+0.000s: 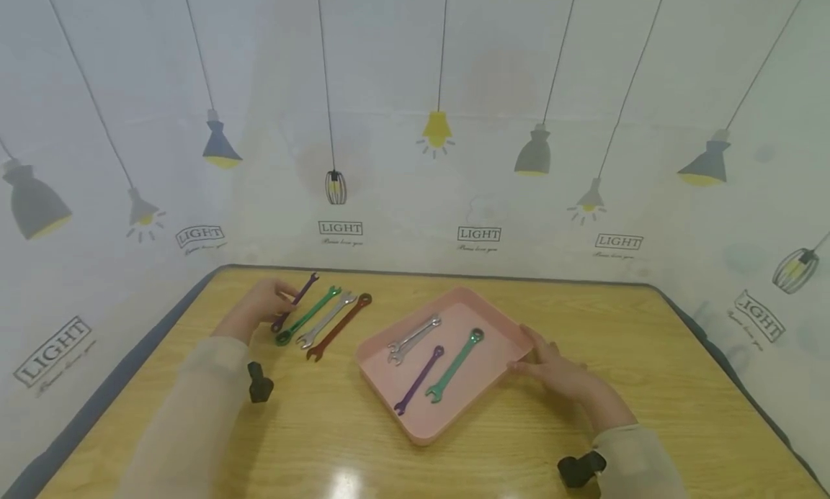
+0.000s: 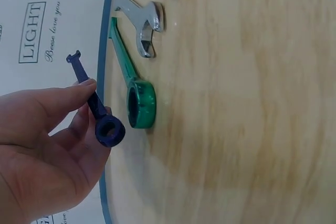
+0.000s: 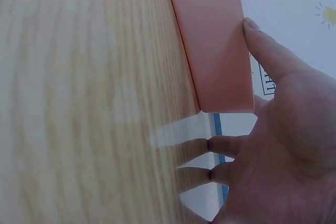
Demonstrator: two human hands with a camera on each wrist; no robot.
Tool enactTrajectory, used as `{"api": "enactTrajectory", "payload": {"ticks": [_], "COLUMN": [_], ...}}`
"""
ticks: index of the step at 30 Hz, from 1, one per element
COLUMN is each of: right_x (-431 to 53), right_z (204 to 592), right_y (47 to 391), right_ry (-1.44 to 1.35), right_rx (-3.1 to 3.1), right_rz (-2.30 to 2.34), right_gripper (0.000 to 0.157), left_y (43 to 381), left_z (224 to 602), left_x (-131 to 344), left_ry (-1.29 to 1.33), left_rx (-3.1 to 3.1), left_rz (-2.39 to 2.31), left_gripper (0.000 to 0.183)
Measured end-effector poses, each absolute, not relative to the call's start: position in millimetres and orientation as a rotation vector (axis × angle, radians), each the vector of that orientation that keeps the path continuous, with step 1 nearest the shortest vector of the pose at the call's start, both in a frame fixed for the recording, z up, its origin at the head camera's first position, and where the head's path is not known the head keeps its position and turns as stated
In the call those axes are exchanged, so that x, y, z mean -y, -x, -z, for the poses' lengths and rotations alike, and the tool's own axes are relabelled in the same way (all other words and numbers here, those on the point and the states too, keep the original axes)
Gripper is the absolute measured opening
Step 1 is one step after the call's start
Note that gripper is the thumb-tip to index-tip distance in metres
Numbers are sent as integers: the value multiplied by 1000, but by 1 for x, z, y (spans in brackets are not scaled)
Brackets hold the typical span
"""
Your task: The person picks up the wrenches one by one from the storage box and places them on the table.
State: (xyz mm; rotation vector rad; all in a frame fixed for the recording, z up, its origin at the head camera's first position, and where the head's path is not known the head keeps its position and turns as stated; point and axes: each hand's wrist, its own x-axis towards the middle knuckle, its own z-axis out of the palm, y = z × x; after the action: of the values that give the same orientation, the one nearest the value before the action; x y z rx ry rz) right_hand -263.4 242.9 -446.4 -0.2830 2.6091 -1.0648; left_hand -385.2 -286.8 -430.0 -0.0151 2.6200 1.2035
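My left hand (image 1: 264, 301) pinches a purple combination wrench (image 2: 97, 106) between thumb and fingers, its ring end toward me. Just right of it on the table lie a green wrench (image 1: 308, 316), a silver wrench (image 1: 326, 321) and a dark red wrench (image 1: 340, 327), side by side on a slant. My right hand (image 1: 559, 369) holds the right corner of a pink tray (image 1: 462, 297), thumb at the rim and the other fingers spread past the corner. In the tray lie silver wrenches (image 1: 415, 338), a purple wrench (image 1: 419, 381) and a green wrench (image 1: 456, 366).
The wooden table (image 1: 311, 434) has a dark blue edge along its back and sides. Close behind it hangs a pale backdrop (image 1: 389, 153) printed with lamps and words. A black band (image 1: 581, 470) sits at each sleeve cuff.
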Motion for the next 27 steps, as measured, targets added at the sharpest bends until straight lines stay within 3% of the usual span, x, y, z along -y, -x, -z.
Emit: {"api": "enactTrajectory", "payload": {"ticks": [14,27], "right_x": [-249,-245], "right_z": [457,449], "right_y": [268,265], "right_ry": [266,259], "right_rx": [-2604,-2607], "right_rz": [1110,1071], "right_gripper": [90,88], "left_y": [398,396], "left_z": [447,441], "left_x": [295,290], "left_ry": [-31,31], "left_rx": [-2705,-2698], "left_rz": [-1016,-987], "left_gripper": [32,33]}}
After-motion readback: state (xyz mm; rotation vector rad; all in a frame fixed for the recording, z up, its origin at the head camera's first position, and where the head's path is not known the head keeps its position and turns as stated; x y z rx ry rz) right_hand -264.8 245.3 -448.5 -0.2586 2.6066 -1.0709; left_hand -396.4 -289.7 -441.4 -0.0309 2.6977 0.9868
